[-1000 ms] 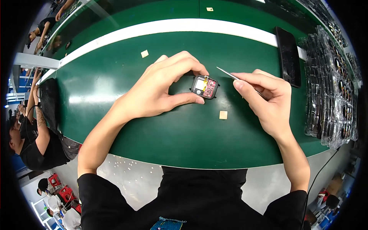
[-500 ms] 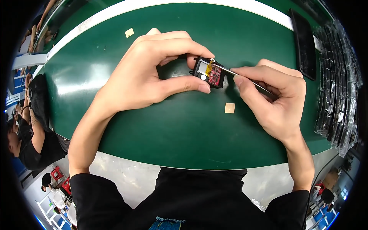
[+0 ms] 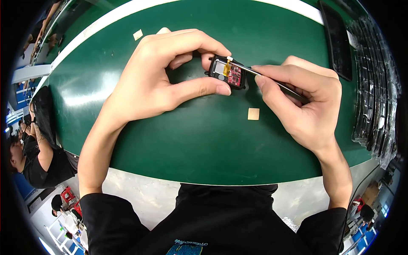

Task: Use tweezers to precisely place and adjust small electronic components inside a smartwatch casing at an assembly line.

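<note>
The open dark case [image 3: 221,77] is over the far middle of the table [image 3: 191,144], pinched in the left hand's [image 3: 157,76] grip; if that loosened, the case could twist. The right hand's [image 3: 304,93] grip pinches a slim metal tool [image 3: 246,69], tip close by the yellow strip [image 3: 226,69]: pressing hard could tear it or scratch the red board [image 3: 235,77]. Nearer lies a beige square [image 3: 253,114], which a dropped tool might knock.

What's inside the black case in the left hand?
The case holds a red circuit board, a yellow strip and a pale rectangular part; whatever lies beneath them is covered.
</note>
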A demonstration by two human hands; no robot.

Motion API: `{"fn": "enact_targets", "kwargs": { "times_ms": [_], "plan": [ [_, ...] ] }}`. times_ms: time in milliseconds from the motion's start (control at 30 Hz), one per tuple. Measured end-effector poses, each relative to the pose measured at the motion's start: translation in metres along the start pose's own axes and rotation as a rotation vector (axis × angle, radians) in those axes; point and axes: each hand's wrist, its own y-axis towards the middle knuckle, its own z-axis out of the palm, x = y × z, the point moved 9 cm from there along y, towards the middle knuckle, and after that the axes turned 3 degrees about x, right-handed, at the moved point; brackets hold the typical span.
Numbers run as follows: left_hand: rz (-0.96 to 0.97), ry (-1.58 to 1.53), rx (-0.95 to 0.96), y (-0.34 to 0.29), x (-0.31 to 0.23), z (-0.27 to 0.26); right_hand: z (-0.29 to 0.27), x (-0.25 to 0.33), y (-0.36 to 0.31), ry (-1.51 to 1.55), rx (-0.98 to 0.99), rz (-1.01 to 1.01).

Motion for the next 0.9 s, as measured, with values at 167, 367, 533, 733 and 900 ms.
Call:
{"fn": "enact_targets", "kwargs": {
  "times_ms": [167, 367, 533, 733, 900],
  "plan": [
    [0.039, 0.025, 0.001, 0.002, -0.003, 0.000, -0.001, -0.001, 0.000, -0.001, -0.022, -0.004],
    [-0.040, -0.007, -0.049, 0.000, -0.001, -0.001, -0.004, 0.000, -0.003, -0.057, -0.043, -0.051],
    [0.078, 0.029, -0.028, 0.002, -0.007, -0.001, -0.004, 0.006, -0.004, -0.105, -0.056, -0.140],
    [0.099, 0.025, -0.032, 0.002, -0.005, -0.001, -0.001, 0.009, -0.004, -0.140, -0.074, -0.158],
    [0.090, 0.030, 0.001, 0.002, -0.002, -0.003, 0.002, 0.005, -0.003, -0.081, -0.035, -0.120]
  ]
}}
